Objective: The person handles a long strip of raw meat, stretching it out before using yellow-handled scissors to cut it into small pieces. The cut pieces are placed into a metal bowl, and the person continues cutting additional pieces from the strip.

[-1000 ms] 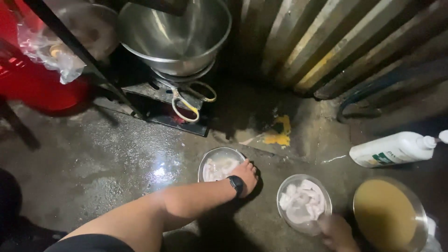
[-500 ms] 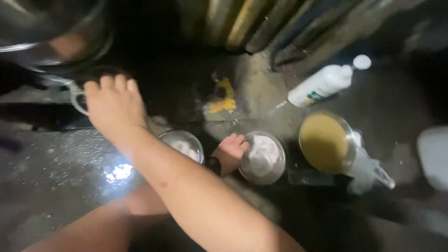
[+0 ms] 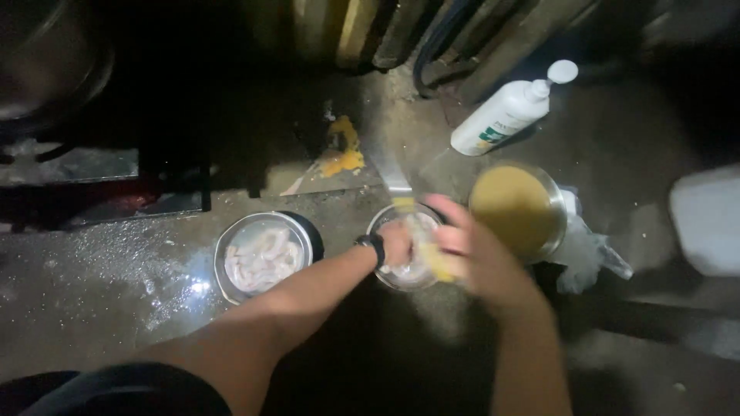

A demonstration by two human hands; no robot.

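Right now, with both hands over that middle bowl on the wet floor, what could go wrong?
The right hand is blurred with motion right beside the bowl of yellow liquid; a knock might spill it. The middle bowl, gripped by the left hand, sits on the wet floor, so it may slide. The bowl of pale raw pieces stands uncovered close to the left forearm, which could brush it.

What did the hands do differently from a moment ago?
The right hand, raised up near the big pot half a second ago, has come down over the middle bowl, where the left hand already was. It is blurred, so any grip is unclear. The bowl of pale pieces, yellow-filled bowl and white bottle stayed put.
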